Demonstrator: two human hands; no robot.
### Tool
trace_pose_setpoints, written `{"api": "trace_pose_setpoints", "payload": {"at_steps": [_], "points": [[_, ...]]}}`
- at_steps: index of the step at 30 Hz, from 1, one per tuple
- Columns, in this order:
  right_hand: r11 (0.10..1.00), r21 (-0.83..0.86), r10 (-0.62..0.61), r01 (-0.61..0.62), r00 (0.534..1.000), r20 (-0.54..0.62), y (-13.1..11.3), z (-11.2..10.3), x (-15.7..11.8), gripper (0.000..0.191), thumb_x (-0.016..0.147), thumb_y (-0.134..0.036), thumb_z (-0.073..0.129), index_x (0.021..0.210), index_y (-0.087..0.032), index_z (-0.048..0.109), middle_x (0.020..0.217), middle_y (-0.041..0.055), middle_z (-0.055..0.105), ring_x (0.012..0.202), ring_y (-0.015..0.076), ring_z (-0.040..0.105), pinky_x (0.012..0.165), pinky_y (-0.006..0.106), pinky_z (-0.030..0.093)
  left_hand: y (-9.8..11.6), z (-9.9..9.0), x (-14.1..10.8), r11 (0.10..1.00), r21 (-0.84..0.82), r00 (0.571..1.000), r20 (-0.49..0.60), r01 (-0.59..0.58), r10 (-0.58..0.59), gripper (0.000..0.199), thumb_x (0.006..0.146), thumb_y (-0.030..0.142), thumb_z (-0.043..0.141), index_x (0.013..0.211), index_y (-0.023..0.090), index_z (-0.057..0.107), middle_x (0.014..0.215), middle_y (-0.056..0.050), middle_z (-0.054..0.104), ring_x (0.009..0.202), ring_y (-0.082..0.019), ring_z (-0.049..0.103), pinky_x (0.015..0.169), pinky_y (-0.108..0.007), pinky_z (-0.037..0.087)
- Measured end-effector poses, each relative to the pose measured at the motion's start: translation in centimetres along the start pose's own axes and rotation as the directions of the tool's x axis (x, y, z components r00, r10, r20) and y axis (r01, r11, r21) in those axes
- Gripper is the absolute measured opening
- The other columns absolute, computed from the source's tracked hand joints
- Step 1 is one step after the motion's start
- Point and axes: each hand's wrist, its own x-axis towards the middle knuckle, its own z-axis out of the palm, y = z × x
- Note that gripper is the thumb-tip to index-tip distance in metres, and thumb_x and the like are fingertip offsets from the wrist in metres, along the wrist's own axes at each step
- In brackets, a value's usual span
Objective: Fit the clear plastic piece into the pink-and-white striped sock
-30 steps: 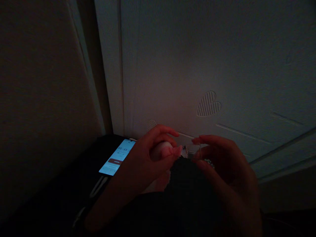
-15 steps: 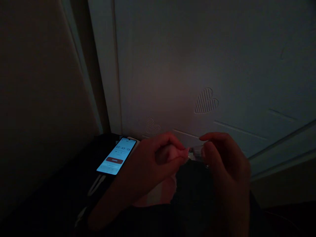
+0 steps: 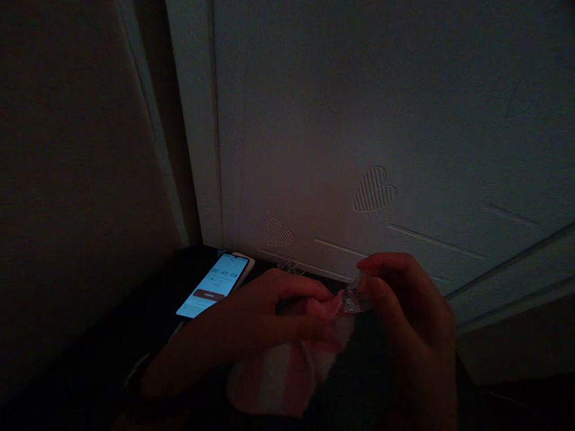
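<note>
My left hand (image 3: 278, 311) pinches the upper end of a pink-and-white striped cloth (image 3: 275, 377), which hangs below it. In my right hand (image 3: 399, 305) a small clear object (image 3: 353, 299), plastic or glass, is gripped between thumb and fingers. The bunched cloth end touches the left side of this clear object. Dim light hides its exact shape and how the cloth meets it.
A lit phone (image 3: 213, 286) showing a timer lies on the dark surface to the left. Some small clear items (image 3: 291, 267) sit by the base of the pale panel (image 3: 287, 149), which has carved hearts. A brown wall (image 3: 81, 149) stands at the left.
Both hands have come slightly lower with the clear object. More of the striped cloth now shows under my left hand, and the clear items by the panel have come into view.
</note>
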Motion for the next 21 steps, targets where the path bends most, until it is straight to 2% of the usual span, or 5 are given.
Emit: {"api": "trace_pose_setpoints", "payload": {"at_steps": [4, 6, 10, 14, 21], "points": [[0.999, 0.036, -0.029, 0.031, 0.998, -0.052, 0.5, 0.2, 0.0, 0.010, 0.078, -0.021, 0.052, 0.085, -0.023, 0.058, 0.073, -0.0006, 0.059, 0.068, 0.0134, 0.057, 0.056, 0.024, 0.044, 0.3, -0.7, -0.2, 0.982, -0.160, 0.991, 0.106, 0.099, -0.083, 0.017, 0.075, 0.031, 0.055, 0.080, 0.021, 0.068, 0.067, 0.002, 0.065, 0.065, -0.015, 0.060, 0.054, -0.020, 0.047], [0.998, 0.060, -0.027, 0.031, 0.997, -0.073, 0.9, 0.3, -0.1, 0.010, 0.077, -0.021, 0.053, 0.086, -0.024, 0.058, 0.074, -0.0005, 0.058, 0.067, 0.0135, 0.056, 0.056, 0.024, 0.044, 0.2, -0.8, -0.2, 0.961, -0.238, 0.989, 0.092, 0.138, -0.120, 0.020, 0.076, 0.030, 0.054, 0.089, 0.022, 0.067, 0.074, 0.001, 0.068, 0.071, -0.017, 0.062, 0.057, -0.023, 0.049], [0.997, 0.068, -0.011, 0.020, 0.991, -0.131, 1.5, 0.4, -0.4, 0.012, 0.077, -0.019, 0.053, 0.087, -0.025, 0.057, 0.077, -0.0005, 0.059, 0.068, 0.0134, 0.056, 0.056, 0.024, 0.044, -0.3, 0.0, -0.2, 0.958, -0.263, 0.985, -0.102, 0.111, -0.142, 0.018, 0.077, 0.031, 0.054, 0.084, 0.025, 0.069, 0.076, 0.001, 0.068, 0.073, -0.017, 0.062, 0.059, -0.024, 0.050], [0.998, 0.064, -0.017, 0.029, 0.983, -0.182, 1.8, 0.2, -0.5, 0.014, 0.077, -0.017, 0.054, 0.089, -0.025, 0.057, 0.081, 0.0001, 0.059, 0.070, 0.0139, 0.057, 0.059, 0.026, 0.046, -0.1, 0.7, -0.2, 0.954, -0.286, 0.938, -0.297, 0.088, -0.176, 0.017, 0.077, 0.029, 0.054, 0.079, 0.023, 0.070, 0.073, 0.001, 0.068, 0.069, -0.016, 0.062, 0.057, -0.023, 0.049], [0.997, 0.069, -0.020, 0.033, 0.981, -0.191, 2.0, 0.2, -0.3, 0.020, 0.075, -0.015, 0.056, 0.092, -0.026, 0.056, 0.088, 0.0005, 0.061, 0.077, 0.0158, 0.059, 0.059, 0.026, 0.046, -0.5, 0.3, 0.1, 0.954, -0.292, 0.894, -0.406, 0.069, -0.189, 0.021, 0.076, 0.030, 0.057, 0.092, 0.023, 0.068, 0.081, -0.002, 0.069, 0.075, -0.018, 0.062, 0.060, -0.027, 0.050]]}}
